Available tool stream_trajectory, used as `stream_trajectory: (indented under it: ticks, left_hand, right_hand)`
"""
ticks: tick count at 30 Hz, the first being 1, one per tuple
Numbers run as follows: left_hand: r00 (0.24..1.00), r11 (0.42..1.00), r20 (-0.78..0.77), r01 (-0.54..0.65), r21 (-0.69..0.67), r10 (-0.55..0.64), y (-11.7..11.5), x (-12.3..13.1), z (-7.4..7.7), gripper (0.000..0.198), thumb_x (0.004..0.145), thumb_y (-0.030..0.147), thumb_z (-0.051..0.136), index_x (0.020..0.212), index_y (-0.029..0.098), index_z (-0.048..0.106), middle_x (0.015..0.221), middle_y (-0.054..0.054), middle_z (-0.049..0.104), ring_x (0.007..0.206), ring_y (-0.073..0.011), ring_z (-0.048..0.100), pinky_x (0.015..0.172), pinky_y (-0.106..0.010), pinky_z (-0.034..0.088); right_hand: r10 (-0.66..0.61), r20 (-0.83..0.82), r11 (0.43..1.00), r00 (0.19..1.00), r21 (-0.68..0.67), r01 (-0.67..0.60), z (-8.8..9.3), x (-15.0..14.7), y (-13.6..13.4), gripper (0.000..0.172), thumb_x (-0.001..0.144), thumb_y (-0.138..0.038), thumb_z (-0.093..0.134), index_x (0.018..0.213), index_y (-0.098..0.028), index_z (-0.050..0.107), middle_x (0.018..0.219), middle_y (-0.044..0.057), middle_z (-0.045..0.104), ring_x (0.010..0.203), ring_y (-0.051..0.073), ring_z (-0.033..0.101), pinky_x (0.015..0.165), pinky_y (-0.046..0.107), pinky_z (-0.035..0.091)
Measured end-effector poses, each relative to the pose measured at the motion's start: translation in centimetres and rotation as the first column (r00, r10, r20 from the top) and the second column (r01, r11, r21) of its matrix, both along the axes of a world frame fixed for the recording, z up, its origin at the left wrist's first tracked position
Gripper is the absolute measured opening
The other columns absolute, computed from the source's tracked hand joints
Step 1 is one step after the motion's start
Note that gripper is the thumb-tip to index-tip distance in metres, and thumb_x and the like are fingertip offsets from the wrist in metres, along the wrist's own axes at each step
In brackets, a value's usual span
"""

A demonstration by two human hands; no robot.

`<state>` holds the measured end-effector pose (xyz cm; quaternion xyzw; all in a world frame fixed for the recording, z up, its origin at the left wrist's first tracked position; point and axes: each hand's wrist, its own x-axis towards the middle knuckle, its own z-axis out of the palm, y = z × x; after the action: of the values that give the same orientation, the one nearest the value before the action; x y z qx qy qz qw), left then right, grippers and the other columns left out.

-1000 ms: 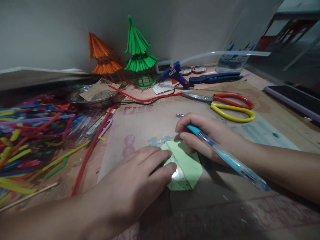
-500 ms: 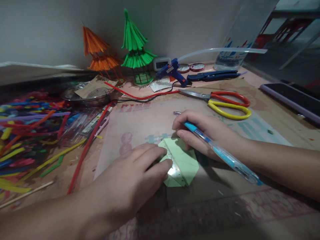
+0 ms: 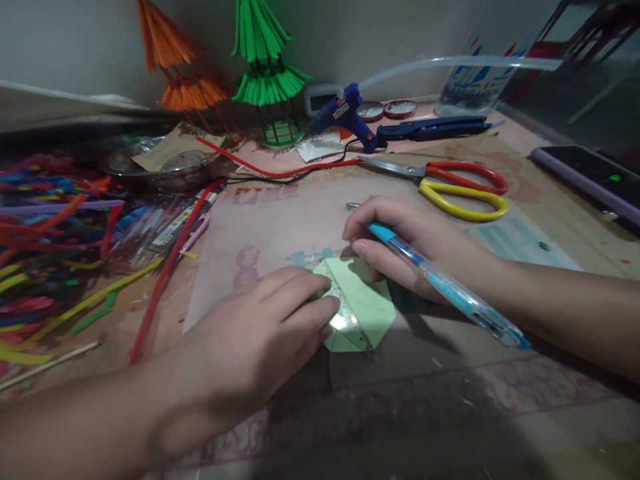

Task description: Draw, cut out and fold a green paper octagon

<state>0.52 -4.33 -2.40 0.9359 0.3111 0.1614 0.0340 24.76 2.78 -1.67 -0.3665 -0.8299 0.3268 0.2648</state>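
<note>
A pale green paper octagon (image 3: 373, 300) lies on the sheet in front of me, with thin lines drawn on it. Across it slants a clear ruler (image 3: 347, 319). My left hand (image 3: 270, 327) is closed with its fingertips pressing the ruler down on the paper; its palm and thumb are hidden. In my right hand (image 3: 420, 247), pinched between thumb and fingers, is a blue clear-barrelled pen (image 3: 453, 293). The pen's tip points up and left, above the paper and apart from it. The right hand's lower fingers rest by the octagon's upper right edge.
Scissors (image 3: 450, 180) lie beyond my right hand, near a blue glue gun (image 3: 345, 113). Green (image 3: 273, 83) and orange (image 3: 185, 93) tiered models stand behind. Pipe cleaners (image 3: 50, 227) are heaped left; a phone (image 3: 590, 173) lies right.
The view has tilted down slightly, so the background sits higher in the picture. Both hands keep their holds on the ruler and pen, with little movement over the paper.
</note>
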Motion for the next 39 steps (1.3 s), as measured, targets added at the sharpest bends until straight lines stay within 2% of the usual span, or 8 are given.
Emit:
stream_trajectory:
  ticks: [9, 29, 34, 39]
  left_hand:
    - [1.0, 1.0, -0.002, 0.01, 0.015, -0.01, 0.03, 0.07, 0.2, 0.026, 0.108, 0.018, 0.039, 0.11, 0.016, 0.065, 0.109, -0.009, 0.069, 0.096, -0.024, 0.064, 0.081, -0.034, 0.051]
    - [1.0, 1.0, 0.003, 0.028, 0.002, -0.029, 0.16, -0.06, 0.05, 0.025, 0.109, 0.016, 0.04, 0.115, 0.015, 0.064, 0.116, -0.009, 0.07, 0.103, -0.0242, 0.062, 0.088, -0.035, 0.052]
    - [1.0, 1.0, 0.003, 0.031, -0.004, -0.031, 0.09, -0.1, 0.13, 0.026, 0.109, 0.016, 0.039, 0.116, 0.015, 0.064, 0.114, -0.01, 0.07, 0.101, -0.0246, 0.063, 0.083, -0.036, 0.053]
    - [0.999, 0.999, -0.01, 0.042, -0.007, -0.042, 0.16, -0.21, 0.04, 0.027, 0.109, 0.016, 0.039, 0.121, 0.015, 0.063, 0.115, -0.01, 0.069, 0.103, -0.0254, 0.063, 0.085, -0.037, 0.053]
  right_hand:
    - [0.006, -0.006, 1.0, 1.0, -0.003, -0.006, -0.1, -0.02, 0.11, 0.013, 0.094, -0.032, 0.058, 0.103, -0.021, 0.06, 0.076, -0.001, 0.061, 0.066, 0.017, 0.055, 0.06, 0.03, 0.04]
    - [0.007, 0.002, 1.0, 1.0, 0.006, -0.007, -0.03, -0.1, 0.04, 0.012, 0.094, -0.029, 0.058, 0.103, -0.021, 0.06, 0.08, -0.001, 0.062, 0.066, 0.016, 0.055, 0.061, 0.029, 0.04]
    - [0.016, -0.011, 1.0, 1.0, 0.004, -0.016, 0.15, -0.2, -0.02, 0.011, 0.094, -0.027, 0.059, 0.102, -0.02, 0.06, 0.08, -0.001, 0.062, 0.068, 0.016, 0.057, 0.063, 0.029, 0.04]
    - [0.015, -0.009, 1.0, 1.0, -0.014, -0.015, 0.1, -0.19, -0.05, 0.011, 0.094, -0.028, 0.059, 0.103, -0.022, 0.06, 0.08, -0.002, 0.062, 0.067, 0.015, 0.056, 0.063, 0.028, 0.041]
